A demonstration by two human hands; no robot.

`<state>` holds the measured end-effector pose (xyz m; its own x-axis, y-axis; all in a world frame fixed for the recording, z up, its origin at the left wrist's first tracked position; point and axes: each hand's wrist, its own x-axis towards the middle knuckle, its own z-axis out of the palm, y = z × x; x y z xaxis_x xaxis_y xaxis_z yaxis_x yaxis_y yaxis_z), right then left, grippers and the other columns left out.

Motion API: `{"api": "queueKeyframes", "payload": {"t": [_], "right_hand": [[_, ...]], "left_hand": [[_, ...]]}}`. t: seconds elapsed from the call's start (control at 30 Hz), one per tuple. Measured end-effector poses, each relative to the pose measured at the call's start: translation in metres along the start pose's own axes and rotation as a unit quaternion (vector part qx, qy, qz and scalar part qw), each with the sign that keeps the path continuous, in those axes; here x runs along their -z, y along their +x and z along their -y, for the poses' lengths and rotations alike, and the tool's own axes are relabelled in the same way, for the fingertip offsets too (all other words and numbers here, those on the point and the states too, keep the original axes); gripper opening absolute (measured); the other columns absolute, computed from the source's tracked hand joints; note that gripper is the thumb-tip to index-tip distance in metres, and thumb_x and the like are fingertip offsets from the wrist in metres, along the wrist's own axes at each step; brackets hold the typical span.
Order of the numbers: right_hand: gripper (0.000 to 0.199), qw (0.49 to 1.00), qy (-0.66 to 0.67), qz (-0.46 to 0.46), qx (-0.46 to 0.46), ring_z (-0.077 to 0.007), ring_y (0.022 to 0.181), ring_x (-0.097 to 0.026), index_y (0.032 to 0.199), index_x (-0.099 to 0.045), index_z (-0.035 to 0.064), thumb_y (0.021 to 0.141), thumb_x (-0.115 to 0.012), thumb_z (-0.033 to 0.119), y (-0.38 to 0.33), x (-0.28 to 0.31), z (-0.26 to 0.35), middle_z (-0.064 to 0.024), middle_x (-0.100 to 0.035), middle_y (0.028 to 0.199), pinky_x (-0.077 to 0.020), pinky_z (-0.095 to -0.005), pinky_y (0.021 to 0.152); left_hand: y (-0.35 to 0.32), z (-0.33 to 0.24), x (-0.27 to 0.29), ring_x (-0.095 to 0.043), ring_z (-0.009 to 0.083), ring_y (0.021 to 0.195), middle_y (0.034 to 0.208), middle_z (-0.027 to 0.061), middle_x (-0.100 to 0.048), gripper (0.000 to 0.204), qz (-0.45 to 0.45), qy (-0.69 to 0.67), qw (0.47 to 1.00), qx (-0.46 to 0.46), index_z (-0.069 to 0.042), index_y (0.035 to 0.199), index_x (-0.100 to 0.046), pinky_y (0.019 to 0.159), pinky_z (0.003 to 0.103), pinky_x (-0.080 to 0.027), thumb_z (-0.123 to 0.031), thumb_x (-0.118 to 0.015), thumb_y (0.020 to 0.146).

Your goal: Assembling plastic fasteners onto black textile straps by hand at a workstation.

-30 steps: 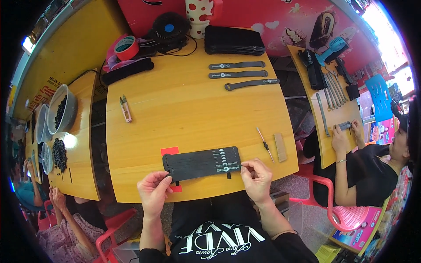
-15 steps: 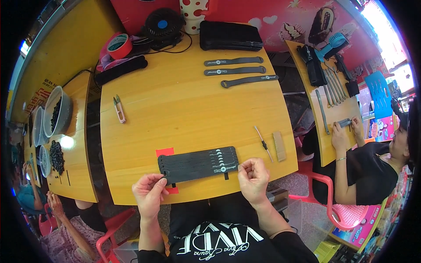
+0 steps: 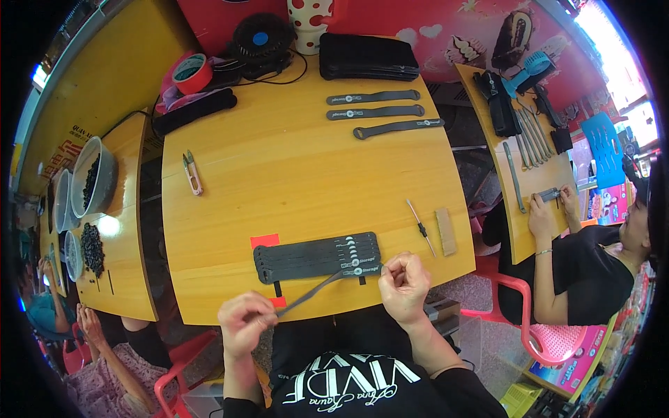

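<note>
A stack of dark grey straps (image 3: pixel 300 256) lies fanned near the front edge of the yellow table, pale print toward their right ends. My left hand (image 3: pixel 247 320) pinches the end of the nearest strap (image 3: pixel 306 295), raised off the stack and bent toward me. At that strap's other end, beside the stack's right side, my right hand (image 3: pixel 405 284) is closed with thumb and fingers pressed together on its tip. Red tape (image 3: pixel 265 241) shows from under the stack's left end, and narrow dark strips (image 3: pixel 362 281) poke out below it.
Three single straps (image 3: pixel 376 112) lie at the back right, before a black pile (image 3: pixel 369 57). Thread snips (image 3: pixel 192 174) rest at left; a thin pointed tool (image 3: pixel 421 228) and a cardboard strip (image 3: pixel 445 231) at right. A fan (image 3: pixel 261 38) stands behind. Co-workers sit at both side tables.
The left end of the nearest strap has come up off the stack and toward me with my left hand. My right hand has barely moved.
</note>
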<state>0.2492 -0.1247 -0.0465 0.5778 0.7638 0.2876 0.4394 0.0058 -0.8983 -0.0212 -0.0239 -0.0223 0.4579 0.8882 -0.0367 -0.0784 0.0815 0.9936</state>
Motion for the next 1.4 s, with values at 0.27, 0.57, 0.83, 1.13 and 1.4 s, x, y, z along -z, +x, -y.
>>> {"api": "queueKeyframes", "payload": {"t": [0.27, 0.57, 0.83, 1.13, 1.4], "right_hand": [[0.023, 0.999, 0.015, 0.002, -0.034, -0.0018, 0.062, -0.045, 0.082, -0.048, 0.0043, 0.079, -0.059, -0.016, -0.003, 0.003, -0.005, -0.0008, -0.054, 0.077, -0.0338, -0.0170, 0.050], [0.022, 0.984, 0.162, -0.018, -0.068, -0.0039, 0.067, -0.049, 0.089, -0.048, 0.0031, 0.084, -0.059, -0.016, -0.006, 0.009, -0.011, -0.0045, -0.057, 0.084, -0.0387, -0.0180, 0.056], [0.021, 0.997, 0.071, -0.024, -0.028, -0.0038, 0.060, -0.049, 0.083, -0.049, 0.0036, 0.081, -0.060, -0.014, -0.003, -0.001, -0.001, -0.0033, -0.057, 0.079, -0.0371, -0.0187, 0.049], [0.022, 0.998, 0.032, -0.041, -0.031, -0.0068, 0.057, -0.051, 0.082, -0.049, 0.0032, 0.079, -0.060, -0.016, -0.001, -0.006, -0.002, -0.0034, -0.054, 0.074, -0.0372, -0.0202, 0.047], [0.022, 0.999, 0.008, -0.037, -0.029, -0.0079, 0.056, -0.051, 0.082, -0.050, 0.0029, 0.078, -0.060, -0.016, 0.001, -0.006, 0.001, -0.0037, -0.052, 0.072, -0.0377, -0.0211, 0.047]], "left_hand": [[0.008, -0.022, -0.091, -0.064, 0.0303, 0.080, 0.089, 0.0133, -0.063, 0.011, 0.435, -0.087, 0.887, -0.129, 0.001, 0.094, -0.063, 0.066, 0.037, -0.053, 0.001, -0.065, 0.083], [0.003, -0.058, -0.067, -0.067, 0.0233, 0.069, 0.081, 0.0141, -0.068, 0.010, 0.233, 0.017, 0.968, -0.092, 0.001, 0.084, -0.070, 0.058, 0.031, -0.053, 0.005, -0.073, 0.076], [0.001, -0.024, -0.022, -0.057, 0.0071, 0.062, 0.075, 0.0038, -0.061, 0.007, -0.130, 0.114, 0.985, 0.007, 0.005, 0.084, -0.063, 0.056, 0.020, -0.045, 0.011, -0.066, 0.084], [0.010, -0.004, -0.017, -0.058, 0.0061, 0.062, 0.076, 0.0024, -0.063, 0.006, -0.142, 0.067, 0.986, 0.056, 0.004, 0.087, -0.065, 0.056, 0.019, -0.047, 0.008, -0.068, 0.085], [0.011, -0.002, -0.015, -0.058, 0.0058, 0.059, 0.074, 0.0020, -0.064, 0.005, -0.139, 0.037, 0.986, 0.088, 0.002, 0.089, -0.066, 0.054, 0.017, -0.045, 0.005, -0.069, 0.086]]}}
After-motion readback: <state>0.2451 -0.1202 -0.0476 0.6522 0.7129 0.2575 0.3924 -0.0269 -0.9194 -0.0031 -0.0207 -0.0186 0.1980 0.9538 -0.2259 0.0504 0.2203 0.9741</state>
